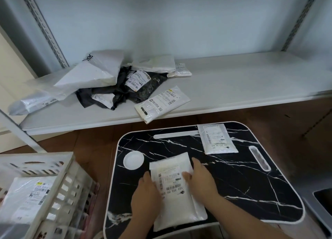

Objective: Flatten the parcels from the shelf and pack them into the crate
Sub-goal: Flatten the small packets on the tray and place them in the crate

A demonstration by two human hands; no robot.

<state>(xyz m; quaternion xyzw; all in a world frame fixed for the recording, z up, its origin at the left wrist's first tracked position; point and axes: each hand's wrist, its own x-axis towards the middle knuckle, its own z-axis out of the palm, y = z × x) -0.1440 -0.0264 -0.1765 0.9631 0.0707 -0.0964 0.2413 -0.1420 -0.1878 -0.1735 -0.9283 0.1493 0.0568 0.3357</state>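
Pressing one parcel (177,190) flat with both hands' straight fingers (186,175); one lies in the crate (59,168), several wait on the shelf (233,80).

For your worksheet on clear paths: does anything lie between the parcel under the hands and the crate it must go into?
Nothing visible does. The parcel lies on the tray table under both hands, left hand and right hand. The crate stands to its left, top open, with bare floor between.
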